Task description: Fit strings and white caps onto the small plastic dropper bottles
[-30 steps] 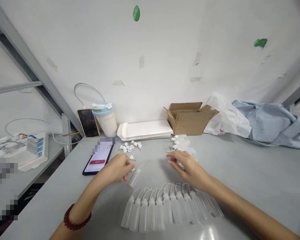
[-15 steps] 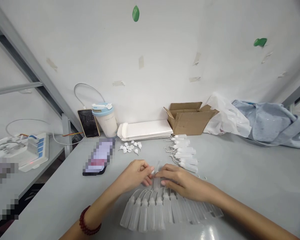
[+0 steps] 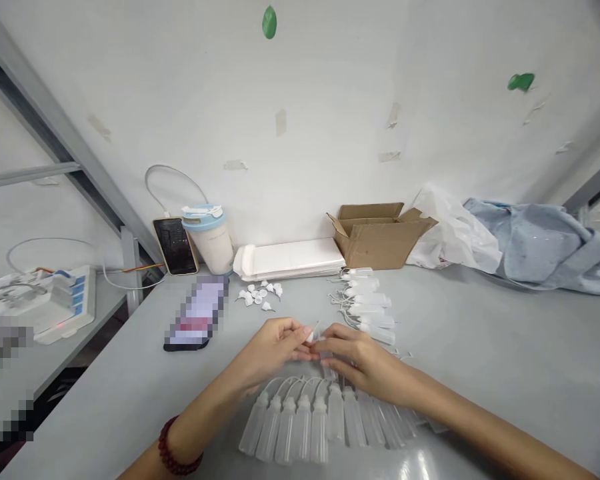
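My left hand [image 3: 280, 343] is closed, its thumb and fingertips pinching a white needle-tip cap [image 3: 311, 337]. Opposite it, my right hand [image 3: 365, 363] curls its fingers around a small translucent squeeze bottle [image 3: 327, 365], which they partly cover. Cap and bottle neck are close together between the fingertips; whether they touch is hard to make out. Just below the hands lies a fanned row of clear squeeze bottles [image 3: 290, 430], several with thin tubes at their tops; my right forearm hides part of it. Beyond the left hand sits a loose cluster of white caps [image 3: 258, 297].
More bottles with tips [image 3: 370, 311] lie stacked behind my right hand. Along the wall stand a phone [image 3: 176, 247], a lidded cup [image 3: 211, 243], flat white packaging [image 3: 295, 259], an open cardboard box [image 3: 380, 243], a plastic bag [image 3: 447, 233] and blue cloth [image 3: 540, 247]. Another phone [image 3: 197, 313] lies left.
My left hand has shifted slightly right with the cap, closer to my right fingers. The bottle between the hands has moved a little right. One loose cap lies turned differently.
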A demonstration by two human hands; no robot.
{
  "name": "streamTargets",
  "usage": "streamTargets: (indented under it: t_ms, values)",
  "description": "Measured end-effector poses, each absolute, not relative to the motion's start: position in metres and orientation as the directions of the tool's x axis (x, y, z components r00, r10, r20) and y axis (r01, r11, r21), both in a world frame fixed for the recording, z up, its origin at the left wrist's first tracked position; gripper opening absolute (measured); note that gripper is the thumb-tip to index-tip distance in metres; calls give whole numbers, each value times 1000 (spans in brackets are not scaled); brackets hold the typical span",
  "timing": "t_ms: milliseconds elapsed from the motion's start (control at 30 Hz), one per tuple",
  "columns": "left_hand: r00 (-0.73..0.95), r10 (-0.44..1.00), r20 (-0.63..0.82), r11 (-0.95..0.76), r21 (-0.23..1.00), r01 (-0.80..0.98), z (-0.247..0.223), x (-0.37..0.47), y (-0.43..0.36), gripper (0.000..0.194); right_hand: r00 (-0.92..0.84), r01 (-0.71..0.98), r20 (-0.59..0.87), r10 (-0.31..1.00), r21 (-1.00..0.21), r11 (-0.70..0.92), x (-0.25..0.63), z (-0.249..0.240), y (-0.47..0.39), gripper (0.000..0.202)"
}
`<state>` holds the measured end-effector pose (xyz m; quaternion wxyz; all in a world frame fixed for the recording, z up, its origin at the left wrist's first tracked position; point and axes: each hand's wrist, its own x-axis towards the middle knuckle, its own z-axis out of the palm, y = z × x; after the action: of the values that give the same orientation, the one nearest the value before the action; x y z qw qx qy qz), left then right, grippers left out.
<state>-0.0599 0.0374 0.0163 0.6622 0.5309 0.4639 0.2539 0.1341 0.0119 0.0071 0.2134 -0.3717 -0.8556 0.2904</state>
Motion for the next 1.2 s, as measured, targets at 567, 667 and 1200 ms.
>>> streamTargets:
  t_ms: [567,667,1200]
  values:
    - [337,888,-314,261,946,192,19,-66,48,14,-541,625,212,814,-547,558,137,-13,16,41]
    - [379,877,-295,140,912,385,13,-67,47,25,-541,633,147,828,-576,517,137,-8,16,43]
    - [263,961,87,-224,802,553,16,-58,37,20,-580,513,89,810,-733,447,136,6,10,38]
